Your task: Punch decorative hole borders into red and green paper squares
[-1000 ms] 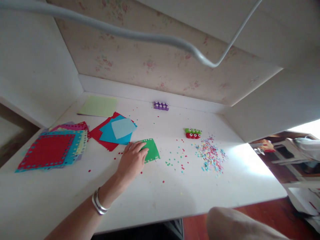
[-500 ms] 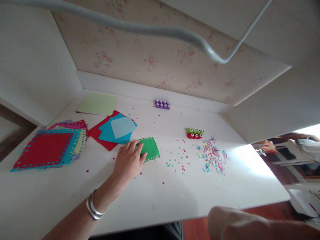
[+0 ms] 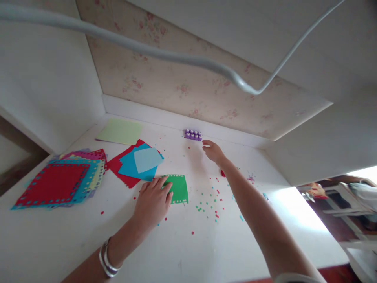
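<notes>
My left hand (image 3: 154, 200) lies on the left part of a small green paper square (image 3: 179, 189) with punched holes along its edges. Its fingers are spread and rest on the sheet. Farther back, my right hand (image 3: 212, 151) reaches over the table, thumb and fingers apart with nothing between them. Just left of its fingertips stands a row of small purple paper punches (image 3: 193, 135), not touched. My right forearm hides most of a red and green set, of which a red bit (image 3: 223, 173) shows.
Red and blue paper sheets (image 3: 138, 169) overlap under a pale blue piece (image 3: 149, 159). At left lies a stack of hole-edged squares (image 3: 54, 182). Pale green paper (image 3: 119, 131) lies at the back. Loose confetti (image 3: 206, 202) dots the white table (image 3: 141, 255). A grey bar (image 3: 176, 59) crosses overhead.
My right hand has come from the lower right up to the back, near the purple punches. My left hand stays on the green paper. The view has tilted slightly upward.
</notes>
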Demonstrator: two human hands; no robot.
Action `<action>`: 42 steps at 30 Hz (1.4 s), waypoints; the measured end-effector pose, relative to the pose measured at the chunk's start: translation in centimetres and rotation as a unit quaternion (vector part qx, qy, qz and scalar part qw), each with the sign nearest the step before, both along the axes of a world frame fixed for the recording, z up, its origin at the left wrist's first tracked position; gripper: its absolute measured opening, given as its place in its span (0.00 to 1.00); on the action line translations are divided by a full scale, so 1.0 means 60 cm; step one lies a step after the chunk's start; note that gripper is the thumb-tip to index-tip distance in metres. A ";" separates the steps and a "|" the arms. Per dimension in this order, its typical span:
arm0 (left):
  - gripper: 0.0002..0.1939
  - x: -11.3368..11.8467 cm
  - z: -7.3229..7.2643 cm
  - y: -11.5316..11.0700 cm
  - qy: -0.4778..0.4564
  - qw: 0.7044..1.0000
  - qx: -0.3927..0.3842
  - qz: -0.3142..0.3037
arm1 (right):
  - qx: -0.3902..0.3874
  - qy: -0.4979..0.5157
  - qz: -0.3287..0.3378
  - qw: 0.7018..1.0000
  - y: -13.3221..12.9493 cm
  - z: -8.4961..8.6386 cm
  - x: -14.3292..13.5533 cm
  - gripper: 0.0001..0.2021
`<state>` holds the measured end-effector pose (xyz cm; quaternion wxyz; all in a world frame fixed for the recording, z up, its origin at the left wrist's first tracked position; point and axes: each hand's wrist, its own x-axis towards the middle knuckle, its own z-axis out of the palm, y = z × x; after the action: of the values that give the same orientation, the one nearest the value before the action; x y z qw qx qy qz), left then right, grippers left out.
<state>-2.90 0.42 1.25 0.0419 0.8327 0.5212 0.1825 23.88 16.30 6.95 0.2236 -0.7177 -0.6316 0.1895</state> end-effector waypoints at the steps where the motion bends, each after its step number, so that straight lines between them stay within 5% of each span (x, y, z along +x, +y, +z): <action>1: 0.14 0.000 -0.001 0.001 -0.001 1.000 0.000 0.000 | 0.004 -0.022 -0.004 1.000 0.017 -0.011 0.009 0.20; 8: 0.13 -0.003 -0.010 0.005 -0.043 0.999 -0.008 0.002 | 0.015 -0.099 0.014 0.995 0.099 -0.054 0.017 0.25; 14: 0.17 -0.002 -0.001 0.001 -0.025 1.000 -0.001 0.014 | 0.033 -0.095 0.013 0.995 0.092 -0.064 0.023 0.17; 18: 0.20 0.004 0.004 -0.009 0.000 0.998 0.001 0.065 | 0.055 -0.045 0.021 0.997 0.036 -0.067 0.030 0.13; 25: 0.18 0.013 -0.002 -0.020 -0.021 0.998 0.008 0.051 | 0.080 0.121 -0.001 0.989 -0.127 -0.098 0.006 0.16; 28: 0.18 0.014 -0.014 -0.013 -0.058 0.998 0.008 0.029 | 0.094 0.354 -0.021 0.930 -0.192 -0.097 -0.027 0.21; 31: 0.18 0.012 -0.022 0.000 -0.106 0.994 -0.001 -0.003 | 0.086 0.471 -0.037 0.877 -0.237 -0.088 -0.052 0.22; 36: 0.14 0.010 -0.010 0.007 -0.118 0.993 0.025 0.016 | 0.064 0.418 -0.004 0.906 -0.280 -0.085 -0.057 0.16; 42: 0.27 0.021 0.001 -0.011 -0.011 0.996 0.034 0.077 | 0.082 0.340 0.045 0.936 -0.314 -0.110 -0.043 0.11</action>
<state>-1.65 -0.27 1.30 0.0053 0.7892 0.5764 0.2120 21.29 -2.56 0.34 0.4741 -0.5604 -0.5630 0.3798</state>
